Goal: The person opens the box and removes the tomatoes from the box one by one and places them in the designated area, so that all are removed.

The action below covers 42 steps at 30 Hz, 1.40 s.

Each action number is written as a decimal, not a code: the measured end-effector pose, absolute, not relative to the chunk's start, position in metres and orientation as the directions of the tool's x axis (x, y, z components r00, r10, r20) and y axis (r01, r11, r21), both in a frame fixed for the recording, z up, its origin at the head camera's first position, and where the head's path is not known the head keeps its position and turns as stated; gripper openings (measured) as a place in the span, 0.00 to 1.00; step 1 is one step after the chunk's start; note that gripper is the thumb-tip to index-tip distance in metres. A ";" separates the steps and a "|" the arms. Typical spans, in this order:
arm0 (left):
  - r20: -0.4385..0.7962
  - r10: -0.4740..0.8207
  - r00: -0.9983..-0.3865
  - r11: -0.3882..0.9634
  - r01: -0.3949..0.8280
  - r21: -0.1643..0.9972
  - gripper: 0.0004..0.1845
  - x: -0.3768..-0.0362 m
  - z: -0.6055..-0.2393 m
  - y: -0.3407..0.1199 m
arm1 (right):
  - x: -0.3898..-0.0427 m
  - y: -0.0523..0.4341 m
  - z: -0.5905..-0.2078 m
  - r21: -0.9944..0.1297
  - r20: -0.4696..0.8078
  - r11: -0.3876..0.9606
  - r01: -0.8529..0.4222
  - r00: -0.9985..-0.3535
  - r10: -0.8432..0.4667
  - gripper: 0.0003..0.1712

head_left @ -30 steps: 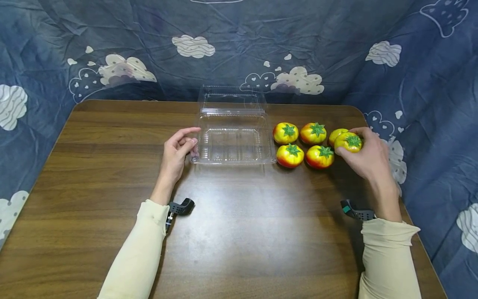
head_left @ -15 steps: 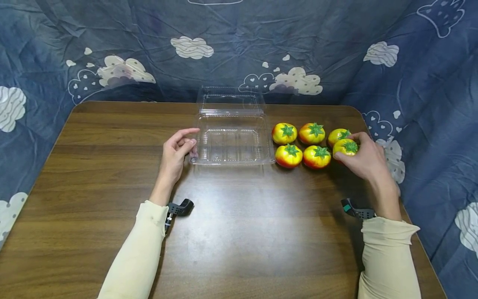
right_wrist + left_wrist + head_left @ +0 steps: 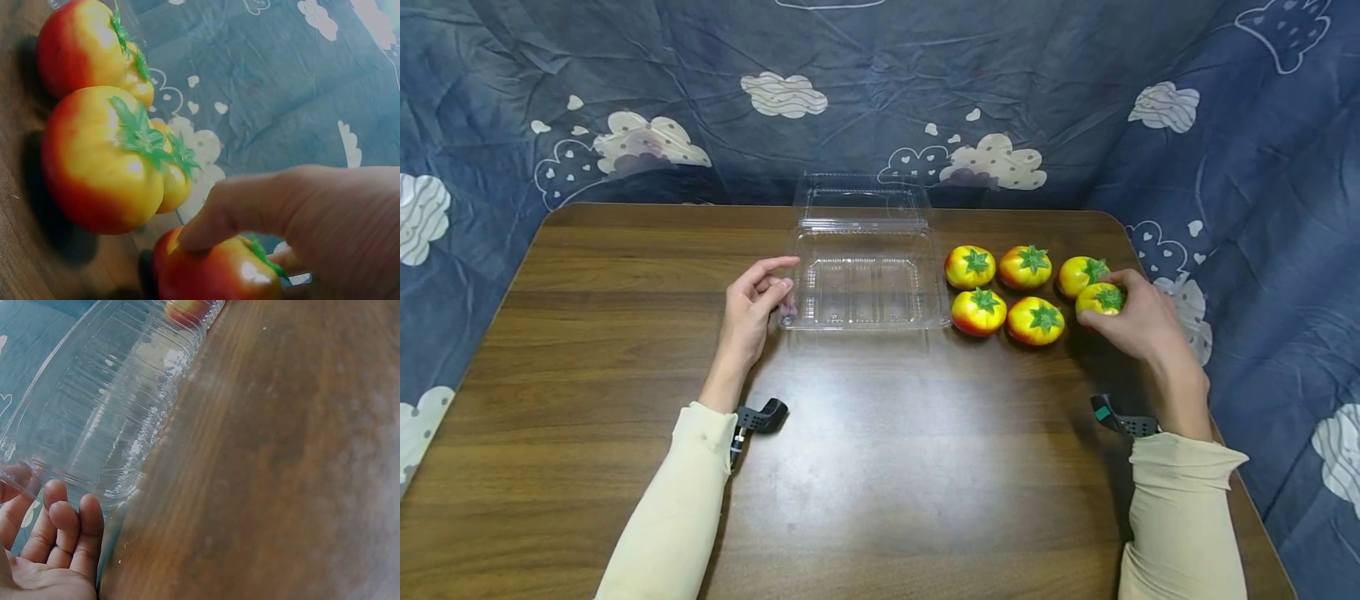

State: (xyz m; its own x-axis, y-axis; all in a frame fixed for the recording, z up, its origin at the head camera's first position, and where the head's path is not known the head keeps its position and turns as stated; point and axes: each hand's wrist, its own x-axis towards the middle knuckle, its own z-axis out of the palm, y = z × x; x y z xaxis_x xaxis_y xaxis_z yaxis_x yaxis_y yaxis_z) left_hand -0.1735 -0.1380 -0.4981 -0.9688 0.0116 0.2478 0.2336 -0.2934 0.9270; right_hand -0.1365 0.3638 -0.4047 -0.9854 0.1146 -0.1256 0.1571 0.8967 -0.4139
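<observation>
On the brown wooden table [image 3: 625,350] the right hand [image 3: 1138,321] curls its thumb and fingers around the rightmost tomato [image 3: 1101,299], pinching it at the near right end of a group of six; in the right wrist view a fingertip presses on that tomato's top [image 3: 212,269] while it sits down on the wood. Just behind it, touching or nearly so, lies another tomato [image 3: 1079,274], and to the left stand four more in two rows: two at the back [image 3: 970,266] [image 3: 1025,266] and two at the front [image 3: 978,310] [image 3: 1034,320]. The front pair lies between the held tomato and the clear plastic clamshell box [image 3: 867,283], which stands open with its lid [image 3: 861,198] tipped back toward the blue cloud-print cloth [image 3: 880,92] hung behind and around the table. The left hand [image 3: 752,310] rests at the box's near left corner, its fingers loosely bent and close together, fingertips [image 3: 69,519] touching or just beside the transparent rim; whether they actually grip it I cannot tell. Both arms wear cream sleeves [image 3: 677,500] with dark wrist mounts [image 3: 760,417] at the cuffs.
</observation>
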 end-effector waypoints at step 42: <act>0.244 0.011 -0.970 -0.319 0.228 0.920 0.16 -0.173 -0.498 -0.137 | -0.146 0.374 -0.427 -0.472 -0.040 0.880 0.056 -0.998 0.042 0.35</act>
